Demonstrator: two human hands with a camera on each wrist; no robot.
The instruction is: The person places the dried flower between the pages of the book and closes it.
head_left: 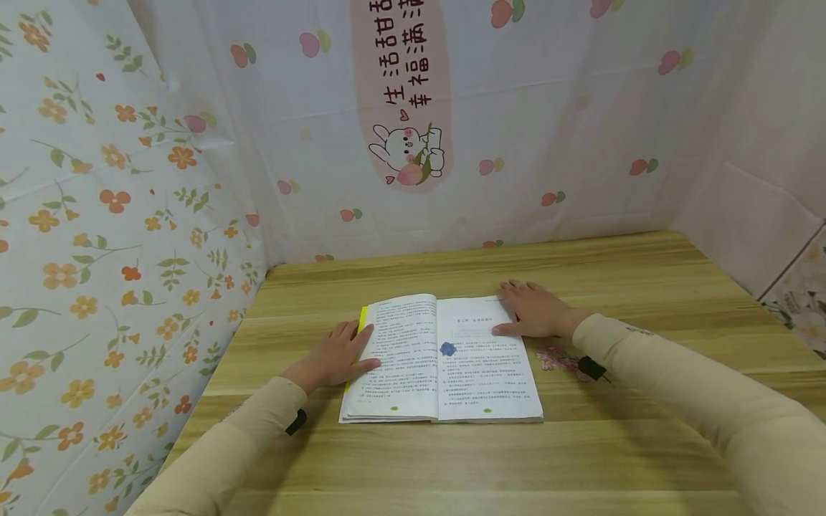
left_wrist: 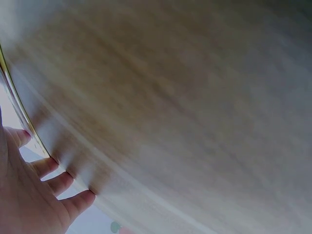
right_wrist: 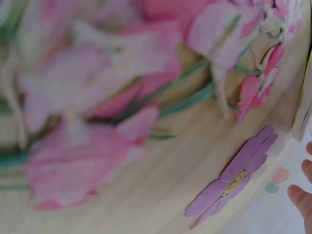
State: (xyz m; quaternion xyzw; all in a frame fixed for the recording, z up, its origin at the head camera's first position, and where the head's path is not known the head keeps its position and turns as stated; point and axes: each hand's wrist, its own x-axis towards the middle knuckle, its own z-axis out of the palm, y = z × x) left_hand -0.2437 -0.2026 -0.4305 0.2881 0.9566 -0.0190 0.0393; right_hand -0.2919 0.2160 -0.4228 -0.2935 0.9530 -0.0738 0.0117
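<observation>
An open book (head_left: 487, 380) lies on the wooden table, printed pages facing up, with a yellow cover strip showing along its left side. A small blue flower (head_left: 448, 349) lies on the right page near the spine. At the book's left edge rests my left hand (head_left: 335, 356), its thumb over the left page; in the left wrist view its spread fingers (left_wrist: 61, 183) touch the tabletop. My right hand (head_left: 532, 309) lies flat across the upper right corner of the right page, fingers extended. The right wrist view catches only a few of its fingertips (right_wrist: 300, 195).
Pink flowers (head_left: 560, 358) lie on the table right of the book, close beneath the right wrist. A flat purple flower (right_wrist: 233, 180) is beside them in the right wrist view. Patterned cloth (head_left: 310, 193) hangs behind the table (head_left: 387, 473), and a floral cloth (head_left: 129, 287) hangs at left.
</observation>
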